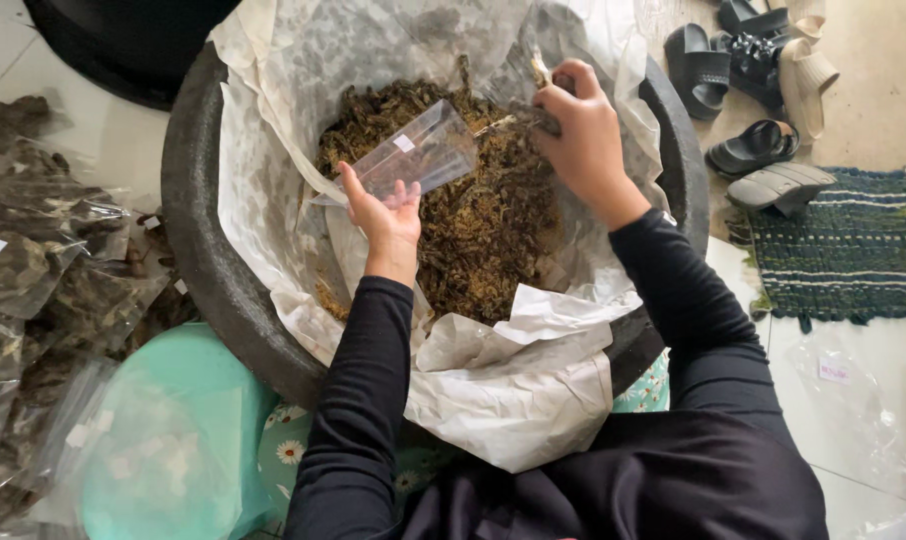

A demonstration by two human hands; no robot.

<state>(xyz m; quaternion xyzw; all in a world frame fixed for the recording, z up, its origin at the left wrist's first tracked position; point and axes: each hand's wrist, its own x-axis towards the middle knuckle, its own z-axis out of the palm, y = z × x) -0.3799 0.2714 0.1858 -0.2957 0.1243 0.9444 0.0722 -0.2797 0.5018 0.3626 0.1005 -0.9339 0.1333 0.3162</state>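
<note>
Black sleeves lead from the near edge up into one dark round basin (188,215) lined with white paper (513,390). Left hand (388,215), fingers loosely curled, holds one clear plastic pouch (418,155) over the basin's middle, mouth tilted toward the right hand, apparently to take a fill. Right hand (578,125), at the far rim, pinches a tuft of the dried brown leaf matter (483,230) heaped in the lining. Filled pouches (33,270) are piled beyond the basin's left edge, too overlapped to count. Sandals (753,60) at far right: about six.
</note>
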